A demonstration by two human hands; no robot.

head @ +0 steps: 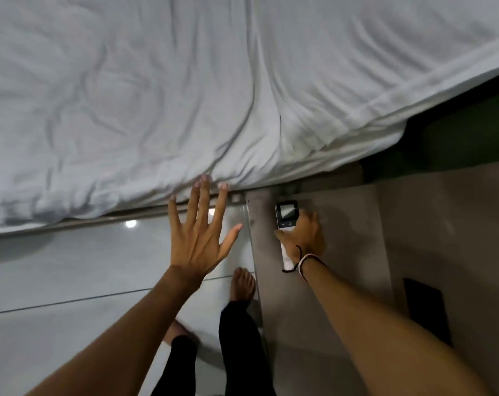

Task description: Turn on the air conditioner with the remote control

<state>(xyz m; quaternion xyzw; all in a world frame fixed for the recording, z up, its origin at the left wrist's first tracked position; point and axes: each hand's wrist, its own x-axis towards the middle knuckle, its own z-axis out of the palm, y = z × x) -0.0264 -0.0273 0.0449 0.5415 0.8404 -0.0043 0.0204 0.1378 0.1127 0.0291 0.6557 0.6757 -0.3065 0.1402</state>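
Observation:
A white remote control (pixel 287 217) with a small dark screen at its far end lies on a grey-brown bedside table (pixel 342 238). My right hand (pixel 304 238) covers its middle and near part, fingers curled around its sides. The hand is blurred; whether the remote is lifted off the table I cannot tell. My left hand (pixel 202 232) is spread flat in the air, fingers apart and holding nothing, its fingertips near the edge of the bed. No air conditioner is in view.
A bed with a crumpled white sheet (pixel 185 95) fills the upper half. Below it is a glossy light tiled floor (pixel 71 275). My bare feet (pixel 242 284) stand beside the table's left edge. A dark flat object (pixel 425 310) lies on the table near my right forearm.

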